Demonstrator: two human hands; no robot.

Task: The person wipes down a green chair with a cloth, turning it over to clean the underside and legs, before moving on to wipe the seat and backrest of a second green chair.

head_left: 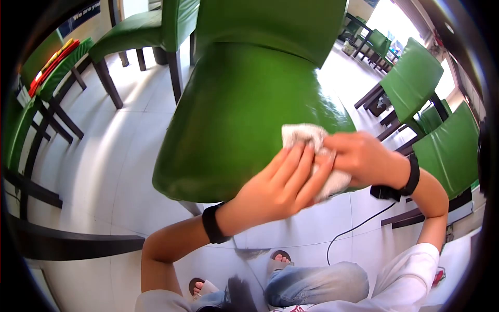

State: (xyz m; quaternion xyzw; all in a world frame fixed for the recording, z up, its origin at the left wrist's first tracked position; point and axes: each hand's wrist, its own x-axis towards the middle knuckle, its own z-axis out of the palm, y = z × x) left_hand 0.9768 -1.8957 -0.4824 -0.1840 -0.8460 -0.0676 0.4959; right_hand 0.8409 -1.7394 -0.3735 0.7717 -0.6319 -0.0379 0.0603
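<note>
Your white cloth (337, 182) is bunched up in your hands, at about 4 o'clock on the seat of the big green chair (244, 99), by the near edge. Your right hand (358, 156) is curled tight around the cloth. Your left hand (275, 190) lays its fingers over the cloth, with small gaps between them. Its thumb is hidden, so I can't tell if it is pinching.

The seat looks shiny and may be slick. If you push hard toward 4 o'clock, the cloth and your hands could slide right off the edge. Pushing on just that side could also make the chair scoot or tip a bit. If your right hand gets loose, the cloth could drop to the floor, since your left hand may not have a good hold.

A black lump (384, 193) sits by your right wrist band (414, 174). It could bump the seat if your arm goes low. A thin black cord (340, 232) curls on the floor at 5 o'clock, near your feet (280, 258). If you step that way, it could catch your toes.
</note>
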